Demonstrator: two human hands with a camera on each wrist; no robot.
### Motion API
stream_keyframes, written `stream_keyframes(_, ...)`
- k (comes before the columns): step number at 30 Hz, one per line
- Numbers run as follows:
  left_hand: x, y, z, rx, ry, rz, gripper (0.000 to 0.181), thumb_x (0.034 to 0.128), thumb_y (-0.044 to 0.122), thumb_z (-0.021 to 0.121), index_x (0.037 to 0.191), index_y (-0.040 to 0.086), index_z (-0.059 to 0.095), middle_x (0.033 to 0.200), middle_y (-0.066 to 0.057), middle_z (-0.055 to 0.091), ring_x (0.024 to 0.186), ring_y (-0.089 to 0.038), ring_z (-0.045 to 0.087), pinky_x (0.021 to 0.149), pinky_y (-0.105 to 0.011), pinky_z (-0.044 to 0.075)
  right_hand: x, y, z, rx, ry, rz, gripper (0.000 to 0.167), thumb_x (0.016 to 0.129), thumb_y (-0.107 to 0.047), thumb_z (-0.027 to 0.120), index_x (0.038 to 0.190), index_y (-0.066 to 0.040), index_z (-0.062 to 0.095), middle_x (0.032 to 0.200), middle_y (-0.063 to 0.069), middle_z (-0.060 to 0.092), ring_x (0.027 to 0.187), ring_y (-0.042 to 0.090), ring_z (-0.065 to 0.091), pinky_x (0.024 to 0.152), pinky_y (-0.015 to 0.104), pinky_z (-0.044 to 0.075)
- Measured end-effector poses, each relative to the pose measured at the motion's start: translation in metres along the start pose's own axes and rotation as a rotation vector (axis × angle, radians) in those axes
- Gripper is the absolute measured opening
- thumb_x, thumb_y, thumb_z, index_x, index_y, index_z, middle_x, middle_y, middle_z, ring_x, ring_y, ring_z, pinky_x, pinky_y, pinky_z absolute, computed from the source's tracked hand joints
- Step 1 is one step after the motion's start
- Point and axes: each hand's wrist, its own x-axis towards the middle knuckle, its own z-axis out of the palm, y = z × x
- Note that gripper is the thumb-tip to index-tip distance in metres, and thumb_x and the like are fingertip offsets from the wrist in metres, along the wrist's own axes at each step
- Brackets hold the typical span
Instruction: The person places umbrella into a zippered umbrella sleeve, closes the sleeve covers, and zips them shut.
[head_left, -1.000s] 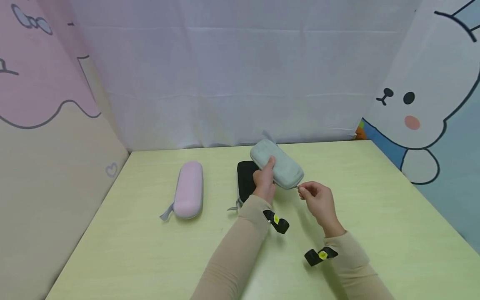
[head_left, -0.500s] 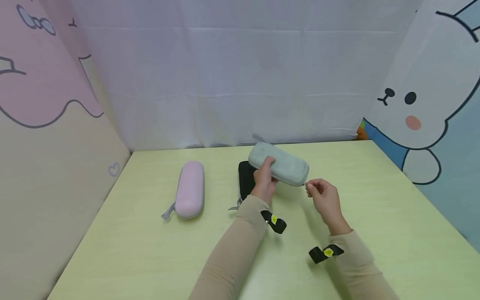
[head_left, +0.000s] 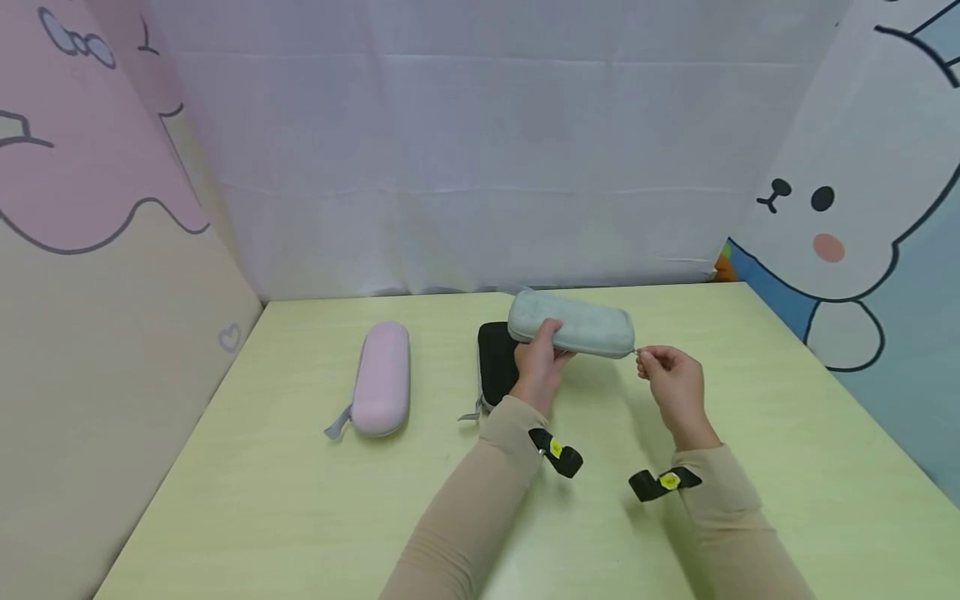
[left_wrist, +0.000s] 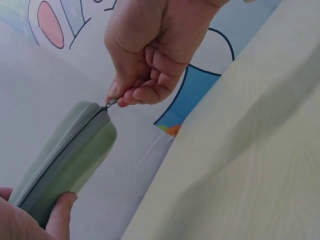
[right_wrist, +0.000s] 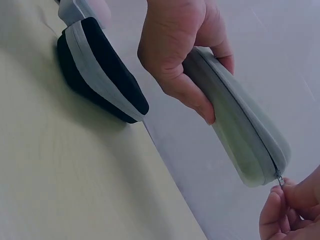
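Note:
A pale green zippered case (head_left: 581,323) is held above the table by my left hand (head_left: 538,367), thumb on top and fingers beneath. My right hand (head_left: 675,387) pinches the small metal zipper pull (left_wrist: 111,103) at the case's right end. In the left wrist view the zipper line runs along the case's side up to the pull, and it looks closed. A black case (head_left: 497,362) lies on the table behind my left hand, which partly hides it; its grey zipper band shows in the right wrist view.
A pink case (head_left: 381,379) with a grey strap lies on the pale yellow-green table (head_left: 285,517), left of the black case. A white cloth (head_left: 450,167) hangs along the table's back edge. Cartoon-printed panels stand at both sides.
Both hands have shifted right, and the green case has turned from a steep slant to nearly level. The right hand has also risen, keeping its pinch on the zipper pull.

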Motion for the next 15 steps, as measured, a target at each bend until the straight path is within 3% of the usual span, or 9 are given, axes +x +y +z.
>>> stream_keyframes(8,0.000,-0.006,0.004,-0.069,0.061,0.035,0.040,0.0792,0.004,0.067,0.115,-0.002,0.049,0.104,-0.018,0.055,0.090,-0.029,0.061,0.079,-0.043,0.050,-0.003,-0.002,0.009,0.020,0.027,0.027,0.019,0.093,-0.001,0.054,0.104,0.013,0.058,0.083,0.005,0.060,0.068,0.001,0.055,0.063,0.014,0.049)
stream_keyframes(15,0.000,-0.006,0.004,-0.099,0.064,0.031,0.041,0.0792,0.003,0.067,0.115,-0.001,0.047,0.105,-0.019,0.054,0.091,-0.030,0.060,0.082,-0.044,0.049,-0.006,-0.002,0.017,0.049,0.029,0.019,0.017,0.092,0.000,0.055,0.102,0.013,0.058,0.082,0.006,0.061,0.067,0.001,0.056,0.062,0.015,0.049)
